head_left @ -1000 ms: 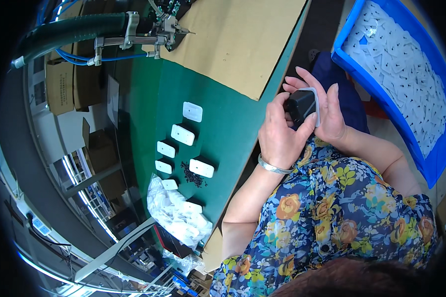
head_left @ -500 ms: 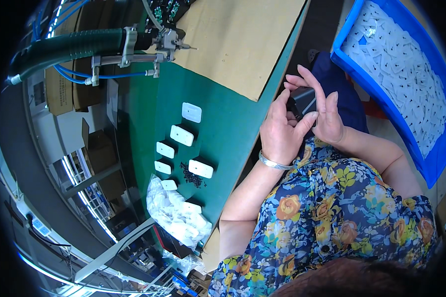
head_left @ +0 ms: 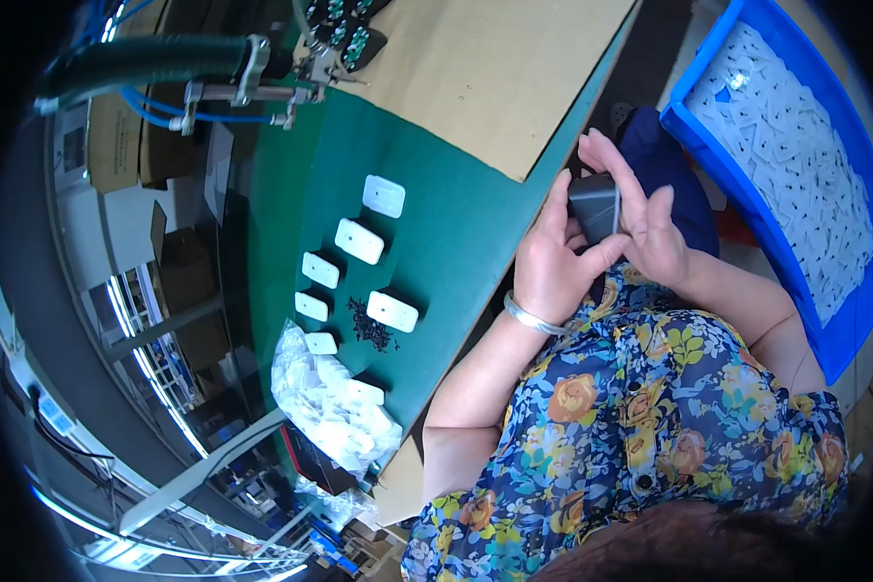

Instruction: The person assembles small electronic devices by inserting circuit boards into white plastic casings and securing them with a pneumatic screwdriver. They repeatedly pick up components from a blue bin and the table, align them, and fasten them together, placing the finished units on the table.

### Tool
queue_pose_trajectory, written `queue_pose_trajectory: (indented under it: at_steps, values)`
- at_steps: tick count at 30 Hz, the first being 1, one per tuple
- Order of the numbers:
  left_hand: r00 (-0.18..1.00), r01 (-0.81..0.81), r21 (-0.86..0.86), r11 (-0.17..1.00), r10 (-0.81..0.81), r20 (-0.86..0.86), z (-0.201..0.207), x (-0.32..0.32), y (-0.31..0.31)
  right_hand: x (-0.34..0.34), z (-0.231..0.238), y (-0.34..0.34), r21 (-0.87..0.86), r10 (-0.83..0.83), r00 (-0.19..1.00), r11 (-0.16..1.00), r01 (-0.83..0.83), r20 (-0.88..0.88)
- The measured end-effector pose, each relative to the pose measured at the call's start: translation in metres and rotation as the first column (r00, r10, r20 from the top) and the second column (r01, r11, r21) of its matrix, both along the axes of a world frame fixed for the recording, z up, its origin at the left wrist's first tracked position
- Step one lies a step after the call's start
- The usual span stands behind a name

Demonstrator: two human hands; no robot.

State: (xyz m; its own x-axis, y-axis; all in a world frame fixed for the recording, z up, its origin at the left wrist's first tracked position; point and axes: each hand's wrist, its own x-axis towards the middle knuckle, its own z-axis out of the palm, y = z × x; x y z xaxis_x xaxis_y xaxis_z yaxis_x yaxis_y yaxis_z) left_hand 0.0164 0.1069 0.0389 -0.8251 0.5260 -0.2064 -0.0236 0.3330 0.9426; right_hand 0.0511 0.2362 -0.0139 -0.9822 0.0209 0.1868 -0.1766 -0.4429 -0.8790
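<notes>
Over my lap, just off the table's edge, my left hand (head_left: 550,247) grips a dark grey, box-shaped case (head_left: 595,206). Its thumb lies along the lower edge and its fingers along the left side. My right hand (head_left: 653,228) rests against the right side of the case, fingers stretched past its far end and thumb standing apart. Part of the case is hidden behind the hands. On the green table (head_left: 436,213) to the left stand several white rounded blocks (head_left: 359,241), each with a small dark hole. Beside them lies a pile of tiny black pieces (head_left: 371,328).
A clear bag of white parts (head_left: 335,412) lies at the table's near left. Cardboard (head_left: 485,87) covers the far end. A metal tool head (head_left: 315,73) on a jointed arm hangs at upper left. At right, a blue bin (head_left: 684,121) holds white flat pieces.
The case has turned so its broad face shows more. My left index finger has straightened along its side, and my right fingers have shifted along it. The whole view has moved slightly.
</notes>
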Motion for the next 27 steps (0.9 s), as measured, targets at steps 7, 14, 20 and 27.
queue_pose_trajectory:
  at_steps: [7,14,20,27]
  values:
    - [0.947,-0.230,0.622,0.748,0.026,0.320,-0.022,-0.002,-0.019,-0.002,0.016,0.002,0.340,0.066,0.998,0.938,-0.063,0.002]
    - [0.938,-0.333,0.606,0.722,0.188,0.291,-0.031,-0.002,-0.025,-0.006,0.019,-0.009,0.630,0.091,0.991,0.777,-0.006,-0.102]
    - [0.888,-0.423,0.644,0.637,0.151,0.434,-0.019,-0.002,-0.041,-0.110,0.094,0.030,0.359,-0.072,0.826,0.877,0.320,-0.559]
    - [0.855,-0.449,0.461,0.766,0.217,0.472,-0.021,0.004,-0.039,-0.232,0.238,0.020,0.278,0.185,0.907,0.957,-0.079,-0.379]
